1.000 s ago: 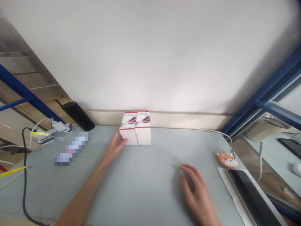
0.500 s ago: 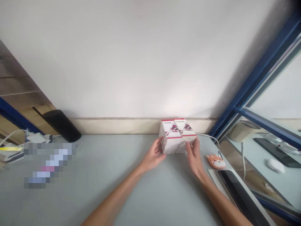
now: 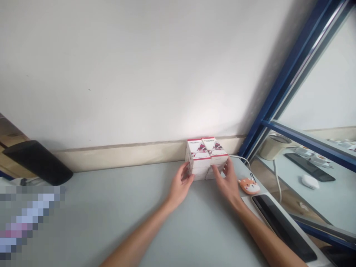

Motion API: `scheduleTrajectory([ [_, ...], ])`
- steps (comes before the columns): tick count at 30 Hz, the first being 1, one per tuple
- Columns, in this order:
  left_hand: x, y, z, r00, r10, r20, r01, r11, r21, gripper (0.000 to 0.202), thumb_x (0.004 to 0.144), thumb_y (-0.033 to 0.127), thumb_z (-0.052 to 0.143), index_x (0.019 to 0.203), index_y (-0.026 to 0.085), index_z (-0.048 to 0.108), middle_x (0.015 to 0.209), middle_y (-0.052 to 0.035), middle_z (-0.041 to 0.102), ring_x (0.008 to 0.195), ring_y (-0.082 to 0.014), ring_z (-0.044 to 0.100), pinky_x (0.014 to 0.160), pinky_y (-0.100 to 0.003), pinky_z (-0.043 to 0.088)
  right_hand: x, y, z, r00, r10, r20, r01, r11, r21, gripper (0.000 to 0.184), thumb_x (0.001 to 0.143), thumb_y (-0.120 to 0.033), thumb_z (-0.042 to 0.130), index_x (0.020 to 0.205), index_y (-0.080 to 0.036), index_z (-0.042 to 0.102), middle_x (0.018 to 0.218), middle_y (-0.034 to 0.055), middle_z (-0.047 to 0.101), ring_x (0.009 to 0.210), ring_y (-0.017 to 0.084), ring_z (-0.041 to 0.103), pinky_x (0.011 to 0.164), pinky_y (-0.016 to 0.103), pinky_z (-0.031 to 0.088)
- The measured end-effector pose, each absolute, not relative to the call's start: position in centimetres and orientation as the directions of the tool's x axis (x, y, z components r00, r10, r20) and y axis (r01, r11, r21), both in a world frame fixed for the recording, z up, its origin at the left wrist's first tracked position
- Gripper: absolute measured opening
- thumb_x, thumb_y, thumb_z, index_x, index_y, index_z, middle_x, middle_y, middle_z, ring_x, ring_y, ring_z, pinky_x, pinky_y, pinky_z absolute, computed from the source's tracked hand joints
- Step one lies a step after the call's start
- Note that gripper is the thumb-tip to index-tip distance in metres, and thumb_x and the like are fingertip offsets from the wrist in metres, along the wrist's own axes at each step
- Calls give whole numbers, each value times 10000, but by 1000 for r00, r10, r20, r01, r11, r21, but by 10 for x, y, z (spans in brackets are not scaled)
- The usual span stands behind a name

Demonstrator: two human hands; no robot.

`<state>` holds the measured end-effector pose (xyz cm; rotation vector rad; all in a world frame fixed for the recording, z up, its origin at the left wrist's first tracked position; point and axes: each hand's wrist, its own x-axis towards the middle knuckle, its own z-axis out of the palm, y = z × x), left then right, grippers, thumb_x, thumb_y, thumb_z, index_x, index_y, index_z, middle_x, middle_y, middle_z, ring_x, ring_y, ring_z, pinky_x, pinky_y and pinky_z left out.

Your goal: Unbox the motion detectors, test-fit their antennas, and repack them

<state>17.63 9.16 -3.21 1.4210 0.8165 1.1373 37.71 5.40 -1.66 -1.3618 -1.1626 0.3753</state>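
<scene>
Head view: boxes between both hands

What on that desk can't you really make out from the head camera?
Head view only:
- Pixelated object at the left: blurred into blocks and cut off by the picture's left edge.
- Small print on the two white boxes: too small to read.
- Lower front of those boxes: partly hidden by the left hand and right hand.

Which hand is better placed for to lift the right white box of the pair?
Probably the right hand: its fingers lie on the right box, at the front and outer side. The left hand touches the left box instead, so it sits further away.
</scene>
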Motion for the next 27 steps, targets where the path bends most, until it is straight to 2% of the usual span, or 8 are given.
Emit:
scheduleTrajectory([
  [5,175,93,-36,306,925,226,-66,-216,974,516,1007,437,635,1478,268,509,1614,-110,527,1503,-285,500,1197,-441,493,379,56,-18,444,780,441,413,258,-873,753,958,-546,654,1612,-299,376,1553,143,572,1336,299,624,1148,540,489],
  [12,178,94,-40,346,893,287,-30,-295,955,574,1036,432,594,1568,312,414,1672,-71,457,1529,-276,464,1203,-417,484,383,56,-15,403,766,501,420,332,-845,741,949,-535,679,1590,-280,407,1519,157,607,1306,301,649,1110,514,528],
  [16,177,90,-39,356,883,306,10,-331,944,584,1039,418,587,1577,311,386,1644,-83,487,1487,-278,513,1192,-425,488,382,53,-15,399,750,527,472,325,-819,754,967,-500,655,1612,-268,340,1525,170,577,1319,303,628,1103,519,533],
  [19,176,88,-41,342,884,317,50,-354,934,525,1038,396,581,1527,292,423,1579,-106,545,1435,-285,561,1183,-452,486,375,44,-11,445,583,680,667,290,-686,768,957,-433,669,1610,-220,325,1595,211,431,1467,354,474,1178,589,452],
  [21,176,87,-43,336,881,334,69,-376,924,475,1036,345,571,1491,286,449,1534,-106,577,1404,-275,582,1177,-456,486,367,35,-8,374,489,788,794,269,-544,684,969,-348,647,1585,-226,378,1623,203,373,1544,368,368,1236,621,371],
  [23,176,88,-44,340,873,351,77,-398,914,466,1024,283,565,1477,281,457,1509,-107,590,1367,-261,605,1160,-451,497,357,28,-6,229,499,836,867,287,-408,623,991,-258,594,1582,-280,400,1649,160,381,1572,356,344,1253,626,352],
  [27,177,90,-46,344,866,363,95,-417,904,531,980,217,585,1491,277,453,1476,-122,614,1283,-263,655,1116,-464,525,340,25,-12,-59,593,803,935,314,-163,748,995,-154,530,1663,-359,264,1731,69,335,1631,328,243,1283,631,313],
])
